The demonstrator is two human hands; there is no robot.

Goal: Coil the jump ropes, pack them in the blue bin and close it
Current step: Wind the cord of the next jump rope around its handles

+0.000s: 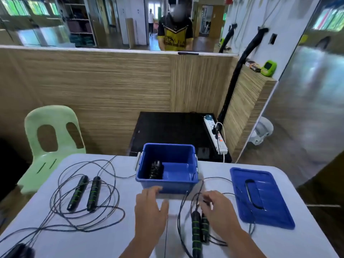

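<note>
Wood-grain panelling (93,90) runs behind a white table (115,239), with a long wall mirror (74,25) above the panelling and a pale green plastic chair (50,146) at the table's far left corner. Beyond the far edge stands a low black side table (167,131) carrying a white power strip (216,136). An open blue plastic bin (178,187) sits at the middle of the white table near its far edge, and inside it, against the left wall, lies a coiled black jump rope (155,170). The flat blue bin lid (270,211) lies to the right of the bin, apart from it, with a thin black cord crossing its top. On the left, an uncoiled jump rope with black, green-banded handles (85,192) is spread in loose loops, its two handles side by side. A third jump rope (197,229) lies near the front edge, handles together and pointing toward the bin. The left hand (149,207) is flat with straight fingers, its fingertips at the bin's front wall. The right hand (217,207) bends its fingers down over the third jump rope's cord just above the handles; motion blur leaves it unclear whether they actually pinch it.
</note>
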